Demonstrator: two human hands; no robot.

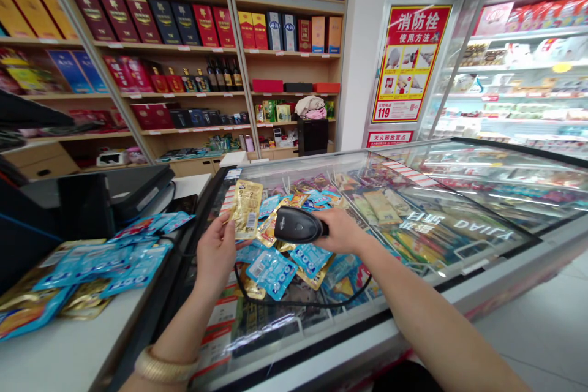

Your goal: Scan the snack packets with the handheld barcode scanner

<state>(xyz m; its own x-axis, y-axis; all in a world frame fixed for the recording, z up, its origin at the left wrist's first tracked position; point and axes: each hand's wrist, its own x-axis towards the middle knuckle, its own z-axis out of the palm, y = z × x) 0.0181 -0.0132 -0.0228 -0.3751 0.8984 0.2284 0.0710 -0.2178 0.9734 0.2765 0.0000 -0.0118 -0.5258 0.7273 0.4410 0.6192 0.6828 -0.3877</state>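
Freezer glass (pixel 441 196) is stretching under both hands; left fingers (pixel 228 228) are pinching a gold sachet (pixel 245 209) at twelve o'clock, right fingers (pixel 324 222) clenching a black barcode scanner (pixel 298 225), whose cable (pixel 298 304), looping toward six o'clock, could snag loose blue sachets (pixel 271 271) and drag them aside.

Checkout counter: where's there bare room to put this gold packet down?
The bare counter top runs along the near end, between the blue and gold packets and the freezer's black edge. A patch lies beyond them, beside the black cash register. Crowded around the left hand with the gold packet, and the right hand with the barcode scanner, over packets.
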